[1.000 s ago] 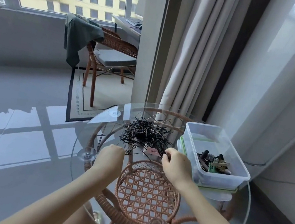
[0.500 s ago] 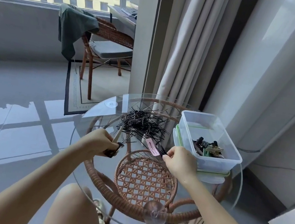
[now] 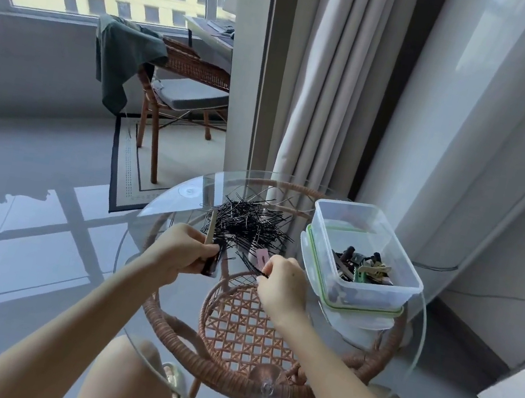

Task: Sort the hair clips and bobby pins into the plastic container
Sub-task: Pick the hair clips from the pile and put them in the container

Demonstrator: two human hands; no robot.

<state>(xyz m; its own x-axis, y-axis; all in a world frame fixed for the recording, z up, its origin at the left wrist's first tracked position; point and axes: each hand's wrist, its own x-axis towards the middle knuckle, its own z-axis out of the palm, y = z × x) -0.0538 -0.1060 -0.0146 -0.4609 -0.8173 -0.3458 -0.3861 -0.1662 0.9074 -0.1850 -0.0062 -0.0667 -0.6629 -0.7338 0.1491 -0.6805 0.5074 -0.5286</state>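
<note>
A heap of black bobby pins [image 3: 246, 224] lies on the round glass table [image 3: 402, 354]. At its right edge stands a clear plastic container [image 3: 363, 250] on its green-rimmed lid, with several hair clips [image 3: 360, 267] inside. My left hand [image 3: 181, 251] is closed around a dark hair clip [image 3: 210, 263] and a thin beige stick [image 3: 210, 230] at the near left of the heap. Closed fingers of my right hand [image 3: 281, 285] pinch a few bobby pins beside a pink clip [image 3: 262, 256] lying on the glass.
Under the glass is a wicker frame with a woven shelf [image 3: 246, 328]. Curtains [image 3: 329, 81] and a wall stand close behind the table. A wicker chair [image 3: 181, 91] with a green cloth sits further back on the floor. My knees are under the table's near edge.
My left hand went from an empty fist to holding the dark clip and beige stick near the heap. The pink clip left my right hand, whose fingers now pinch bobby pins.
</note>
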